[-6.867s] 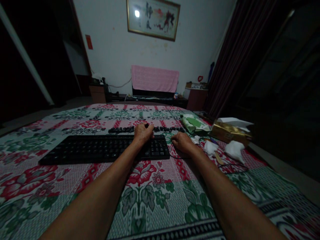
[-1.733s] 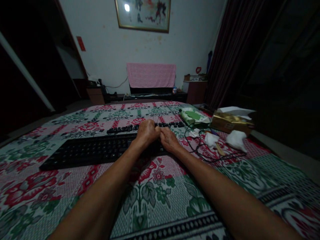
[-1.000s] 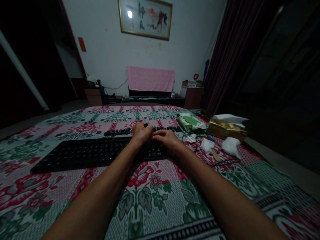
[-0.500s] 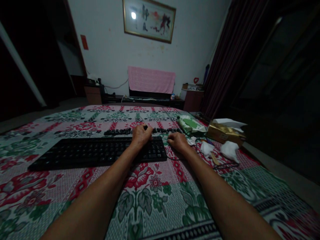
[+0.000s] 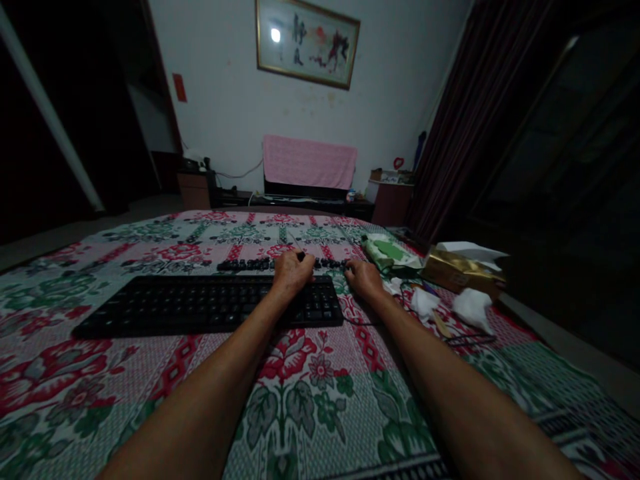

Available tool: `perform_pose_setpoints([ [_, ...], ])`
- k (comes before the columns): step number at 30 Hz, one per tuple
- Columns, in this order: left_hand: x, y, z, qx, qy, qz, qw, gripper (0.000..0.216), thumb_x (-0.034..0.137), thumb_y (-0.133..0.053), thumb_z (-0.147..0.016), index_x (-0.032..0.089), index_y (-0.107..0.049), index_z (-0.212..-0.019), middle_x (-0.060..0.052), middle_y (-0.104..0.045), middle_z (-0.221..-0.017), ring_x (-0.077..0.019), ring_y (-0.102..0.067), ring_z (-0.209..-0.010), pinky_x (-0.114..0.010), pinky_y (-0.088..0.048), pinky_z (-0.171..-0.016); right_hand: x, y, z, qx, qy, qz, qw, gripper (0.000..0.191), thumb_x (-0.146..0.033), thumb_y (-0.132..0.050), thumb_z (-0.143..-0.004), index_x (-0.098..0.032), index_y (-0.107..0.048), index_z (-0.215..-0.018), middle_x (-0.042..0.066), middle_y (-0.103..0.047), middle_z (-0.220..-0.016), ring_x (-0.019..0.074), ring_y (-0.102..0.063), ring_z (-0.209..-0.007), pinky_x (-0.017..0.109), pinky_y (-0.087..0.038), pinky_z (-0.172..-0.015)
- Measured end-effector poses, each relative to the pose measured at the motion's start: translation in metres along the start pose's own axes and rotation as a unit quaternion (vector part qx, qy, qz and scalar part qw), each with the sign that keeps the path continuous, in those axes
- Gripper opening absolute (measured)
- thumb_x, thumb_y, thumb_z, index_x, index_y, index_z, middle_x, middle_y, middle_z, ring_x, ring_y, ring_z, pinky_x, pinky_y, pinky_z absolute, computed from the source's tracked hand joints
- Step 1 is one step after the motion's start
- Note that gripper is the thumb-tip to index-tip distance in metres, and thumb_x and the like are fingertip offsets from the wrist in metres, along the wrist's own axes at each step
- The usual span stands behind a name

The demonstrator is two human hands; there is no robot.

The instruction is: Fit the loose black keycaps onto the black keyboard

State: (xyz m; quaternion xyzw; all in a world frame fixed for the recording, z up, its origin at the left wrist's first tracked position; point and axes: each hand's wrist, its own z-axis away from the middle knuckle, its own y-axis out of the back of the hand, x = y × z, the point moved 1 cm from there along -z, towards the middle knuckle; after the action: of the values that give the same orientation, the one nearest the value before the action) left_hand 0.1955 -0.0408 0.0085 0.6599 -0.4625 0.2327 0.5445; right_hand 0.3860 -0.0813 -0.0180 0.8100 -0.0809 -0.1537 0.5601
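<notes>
I'm on the one head-worn camera here, facing forward and down, looking straight along the arms! The left hand and right hand sit mid-frame, the computer keyboard left of centre; floral cloth spreads close below, and the framed picture hangs far off, up top.

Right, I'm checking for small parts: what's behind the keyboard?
Behind the keyboard, a row of small black pieces lies on the patterned cloth. The left hand covers the row's middle, so what is there cannot be seen.
</notes>
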Motion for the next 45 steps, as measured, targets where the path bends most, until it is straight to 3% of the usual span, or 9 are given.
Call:
perform_pose_setpoints([
  [9,0.011,0.006,0.007,-0.005,-0.009,0.006,1.0,0.028,0.03,-0.044,-0.076,0.015,-0.065,-0.064,-0.004,-0.063,-0.05,-0.0157,-0.063,-0.057,-0.022,-0.046,-0.059,0.0,-0.008,-0.012,-0.028,-0.017,0.046,0.998,0.033,-0.029,-0.047,-0.082,-0.023,-0.065,-0.109,0.011,-0.068,-0.101,0.0235,-0.063,-0.095,0.03,-0.045,-0.078],
  [12,0.011,0.006,0.006,-0.002,-0.019,0.001,1.0,0.029,0.028,-0.043,-0.075,0.015,-0.066,-0.064,-0.004,-0.063,-0.049,-0.0166,-0.064,-0.059,-0.023,-0.046,-0.063,0.001,-0.01,-0.009,-0.002,-0.003,0.043,0.999,0.037,-0.029,-0.047,-0.083,-0.019,-0.061,-0.115,0.014,-0.067,-0.102,0.025,-0.063,-0.095,0.031,-0.044,-0.078],
  [17,0.01,0.006,0.004,-0.01,-0.003,0.025,1.0,0.027,0.031,-0.045,-0.076,0.016,-0.066,-0.069,-0.004,-0.063,-0.051,-0.016,-0.064,-0.055,-0.022,-0.045,-0.057,0.002,0.001,0.011,0.027,-0.007,0.006,1.0,0.041,-0.022,-0.043,-0.085,-0.012,-0.055,-0.122,0.014,-0.067,-0.106,0.0226,-0.062,-0.096,0.028,-0.042,-0.081],
  [22,0.014,0.009,0.007,-0.002,0.001,0.043,0.999,0.024,0.03,-0.045,-0.076,0.016,-0.065,-0.073,-0.004,-0.065,-0.055,-0.0157,-0.064,-0.056,-0.022,-0.045,-0.058,-0.014,0.021,0.037,-0.02,-0.015,-0.073,0.997,0.037,-0.029,-0.035,-0.089,-0.015,-0.065,-0.106,0.011,-0.068,-0.105,0.0222,-0.062,-0.099,0.027,-0.041,-0.082],
  [25,0.017,0.019,0.013,0.002,-0.013,0.002,1.0,0.026,0.029,-0.044,-0.076,0.016,-0.065,-0.07,-0.005,-0.064,-0.053,-0.0169,-0.064,-0.06,-0.023,-0.044,-0.061,-0.032,0.027,0.053,-0.047,-0.012,-0.127,0.991,0.039,-0.033,-0.035,-0.09,-0.015,-0.064,-0.108,0.011,-0.067,-0.109,0.0219,-0.06,-0.103,0.026,-0.041,-0.084],
  [31,-0.001,0.072,0.024,0.023,0.01,-0.035,0.999,0.029,0.035,-0.044,-0.078,0.016,-0.065,-0.07,-0.005,-0.066,-0.057,-0.0175,-0.065,-0.065,-0.024,-0.044,-0.064,-0.054,0.024,0.074,-0.054,-0.036,-0.148,0.987,0.038,-0.03,-0.036,-0.09,-0.015,-0.061,-0.114,0.011,-0.066,-0.112,0.0215,-0.061,-0.102,0.028,-0.041,-0.085],
  [34,-0.027,0.109,0.029,0.06,0.048,-0.044,0.996,0.031,0.036,-0.043,-0.08,0.016,-0.066,-0.075,-0.005,-0.068,-0.063,-0.0176,-0.066,-0.069,-0.023,-0.044,-0.066,-0.051,0.019,0.077,-0.04,-0.031,-0.159,0.986,0.038,-0.029,-0.036,-0.089,-0.014,-0.06,-0.115,0.011,-0.065,-0.114,0.0215,-0.06,-0.104,0.028,-0.041,-0.087],
  [38,-0.069,0.161,0.034,0.161,0.084,-0.083,0.98,0.032,0.04,-0.044,-0.078,0.018,-0.068,-0.081,-0.008,-0.071,-0.086,-0.0205,-0.065,-0.086,-0.025,-0.044,-0.076,-0.045,0.014,0.079,-0.023,-0.016,-0.178,0.984,0.036,-0.03,-0.036,-0.089,-0.016,-0.061,-0.112,0.01,-0.066,-0.11,0.0203,-0.061,-0.101,0.029,-0.042,-0.086],
  [45,-0.119,0.221,0.03,0.228,0.177,-0.125,0.949,0.042,0.052,-0.041,-0.076,0.02,-0.068,-0.076,-0.009,-0.071,-0.083,-0.0254,-0.064,-0.081,-0.031,-0.046,-0.07,-0.05,0.013,0.085,0.01,-0.006,-0.176,0.984,0.034,-0.028,-0.039,-0.088,-0.016,-0.061,-0.11,0.009,-0.066,-0.109,0.0187,-0.06,-0.102,0.027,-0.041,-0.088],
])
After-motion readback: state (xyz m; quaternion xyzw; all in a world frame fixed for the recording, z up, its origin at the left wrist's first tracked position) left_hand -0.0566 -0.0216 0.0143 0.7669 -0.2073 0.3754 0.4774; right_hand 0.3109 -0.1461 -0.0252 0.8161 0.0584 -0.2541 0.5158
